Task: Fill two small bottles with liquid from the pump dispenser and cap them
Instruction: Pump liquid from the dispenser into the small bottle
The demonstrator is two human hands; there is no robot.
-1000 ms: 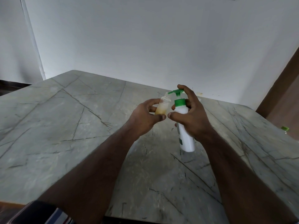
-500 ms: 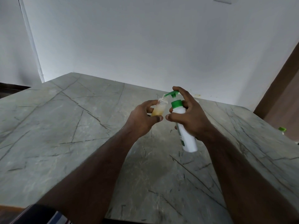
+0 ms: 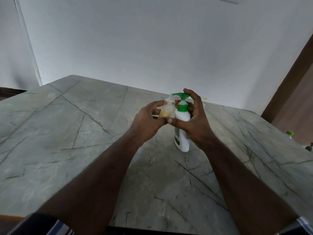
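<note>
A white pump dispenser [image 3: 182,138] with a green collar and green pump head [image 3: 180,95] stands upright on the grey stone table [image 3: 71,133]. My right hand [image 3: 194,122] grips its upper body, with the index finger lying on the pump head. My left hand [image 3: 147,122] holds a small clear bottle [image 3: 167,108], tilted, its open neck right under the green spout. Yellowish liquid fills the bottle's lower part. No cap and no second small bottle show.
The table's far edge meets a white wall. A brown door frame [image 3: 291,78] stands at the right. A small green-capped object [image 3: 290,133] sits past the table's right edge. A small pale object [image 3: 204,106] lies on the table behind my right hand.
The pump head has risen from its pressed position. The dispenser has gone from tilted back to upright on the table. Both hands keep their hold.
</note>
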